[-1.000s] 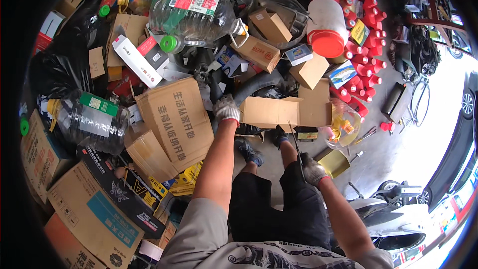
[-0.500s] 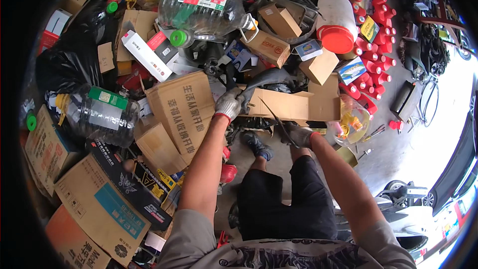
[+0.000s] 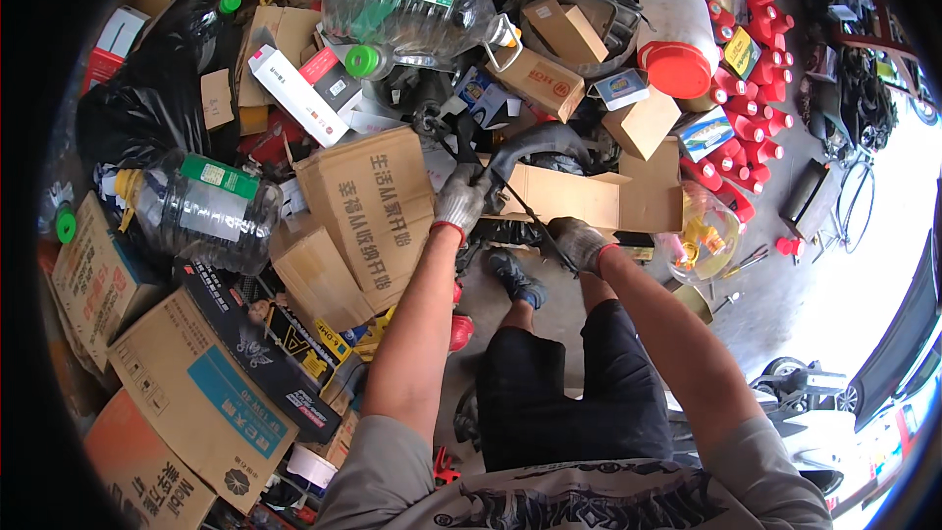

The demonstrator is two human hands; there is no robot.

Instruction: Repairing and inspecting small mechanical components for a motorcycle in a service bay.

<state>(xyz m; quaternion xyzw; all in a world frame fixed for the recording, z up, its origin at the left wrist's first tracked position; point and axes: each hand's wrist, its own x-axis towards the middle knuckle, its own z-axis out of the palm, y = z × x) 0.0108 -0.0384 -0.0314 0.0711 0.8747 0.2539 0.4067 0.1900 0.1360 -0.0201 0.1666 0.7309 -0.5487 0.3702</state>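
My left hand (image 3: 460, 201), in a pale work glove with dark fingers, is closed on a black rubber tube (image 3: 540, 140) that looks like an inner tube. It curves away to the right over the heap. My right hand (image 3: 581, 243), gloved the same way, is closed around a thin black strip (image 3: 528, 208). That strip slants from beside my left fingers down past my right hand. Whether it joins the tube is hidden by the left glove. An opened cardboard box (image 3: 569, 194) lies just beyond my right hand. A flattened brown carton (image 3: 368, 211) is left of my left hand.
Large clear plastic bottles (image 3: 407, 8), small boxes and black plastic bags (image 3: 147, 118) pile up ahead and left. A white bucket with a red lid (image 3: 677, 34) stands before several red bottles (image 3: 756, 98). Pliers (image 3: 748, 261) lie on the floor at right.
My right hand has risen and moved inward, closer to my left hand. The strip's upper end now reaches my left fingers. The whole view has shifted slightly.
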